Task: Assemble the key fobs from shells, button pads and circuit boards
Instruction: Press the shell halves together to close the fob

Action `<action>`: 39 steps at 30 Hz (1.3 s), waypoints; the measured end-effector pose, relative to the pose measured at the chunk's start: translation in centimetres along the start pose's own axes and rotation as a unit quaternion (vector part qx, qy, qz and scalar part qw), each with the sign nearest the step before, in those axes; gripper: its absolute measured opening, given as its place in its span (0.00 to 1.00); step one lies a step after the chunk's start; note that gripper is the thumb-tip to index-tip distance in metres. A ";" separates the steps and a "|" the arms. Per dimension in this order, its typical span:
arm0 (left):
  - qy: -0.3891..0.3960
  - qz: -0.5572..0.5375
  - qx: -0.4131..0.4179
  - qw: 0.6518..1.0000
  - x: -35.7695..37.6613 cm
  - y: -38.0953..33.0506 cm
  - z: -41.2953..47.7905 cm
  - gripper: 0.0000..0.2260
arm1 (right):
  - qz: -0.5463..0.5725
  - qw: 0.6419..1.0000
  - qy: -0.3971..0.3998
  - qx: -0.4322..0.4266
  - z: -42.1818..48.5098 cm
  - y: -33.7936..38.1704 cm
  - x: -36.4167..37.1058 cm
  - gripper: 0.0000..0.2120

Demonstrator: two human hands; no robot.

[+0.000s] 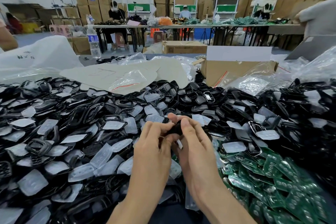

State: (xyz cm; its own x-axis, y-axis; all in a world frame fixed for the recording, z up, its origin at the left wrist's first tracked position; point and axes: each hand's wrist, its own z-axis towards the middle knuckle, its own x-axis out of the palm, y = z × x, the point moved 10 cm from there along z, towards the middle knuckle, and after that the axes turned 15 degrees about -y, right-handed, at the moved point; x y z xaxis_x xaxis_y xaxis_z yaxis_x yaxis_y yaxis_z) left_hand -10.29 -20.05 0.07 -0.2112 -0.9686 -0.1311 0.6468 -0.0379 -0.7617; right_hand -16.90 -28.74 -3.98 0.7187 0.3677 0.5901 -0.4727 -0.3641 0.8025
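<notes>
**A:** Head view: what did the two hands hold?

**B:** The left hand [152, 143] and the right hand [192, 142] met above the heap. The fingers of both were curled around one black key fob shell [175, 129]. A small white piece [180, 144] stuck out beneath it; I could not tell what it was.

**A:** And the parts around them?

**B:** Loose black shells [200, 100] lay heaped across the table, mixed on the left with translucent button pads [101, 158]. Green circuit boards [272, 172] were piled at lower right. Behind the heap stood an open cardboard box [236, 72], with a water bottle [93, 42] farther back on the left.
</notes>
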 end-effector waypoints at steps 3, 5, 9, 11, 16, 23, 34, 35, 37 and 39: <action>0.020 0.000 0.001 1.000 0.4 0.0 -0.4 0.10 | 0.029 0.999 -0.010 0.009 0.0 0.3 -0.2 0.19; 0.022 0.004 0.010 1.000 0.5 -0.2 -0.4 0.10 | 0.042 0.999 -0.021 0.018 0.1 0.2 -0.4 0.19; 0.014 0.015 0.017 1.000 0.5 -0.2 -0.5 0.10 | 0.059 0.997 -0.025 0.049 0.3 -0.7 -0.5 0.14; -0.001 0.033 0.020 0.999 0.4 -0.1 -0.5 0.10 | 0.072 0.995 -0.038 0.054 0.4 -0.9 -0.7 0.17; -0.021 0.044 0.019 0.999 0.0 -0.2 -0.2 0.12 | 0.090 0.993 -0.043 0.059 0.4 -1.1 -0.4 0.19; -0.030 0.064 0.039 0.997 0.1 -0.4 0.1 0.14 | 0.086 0.994 -0.038 0.051 0.6 -1.5 -0.7 0.12; 0.033 0.040 0.034 0.998 0.4 -0.4 0.1 0.09 | 0.023 1.000 -0.011 -0.012 0.8 0.0 -0.7 0.18; 0.034 0.041 0.035 0.998 0.3 -0.4 0.2 0.09 | 0.010 1.000 -0.004 -0.021 0.7 0.1 -0.6 0.18; 0.031 0.047 0.041 0.998 0.2 -0.4 0.2 0.08 | -0.007 0.999 0.006 -0.031 0.5 0.1 -0.4 0.17; 0.027 0.049 0.042 0.998 0.2 -0.6 0.2 0.07 | -0.011 0.999 0.011 -0.035 0.4 0.2 -0.3 0.17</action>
State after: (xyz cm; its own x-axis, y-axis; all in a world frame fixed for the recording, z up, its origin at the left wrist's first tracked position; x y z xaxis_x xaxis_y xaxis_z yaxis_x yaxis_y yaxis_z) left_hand -10.53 -20.23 0.60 -0.1818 -0.9539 -0.2389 0.7255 0.0338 -0.6874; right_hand -16.98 -29.30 -4.06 0.7178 0.3946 0.5737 -0.4920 -0.2956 0.8189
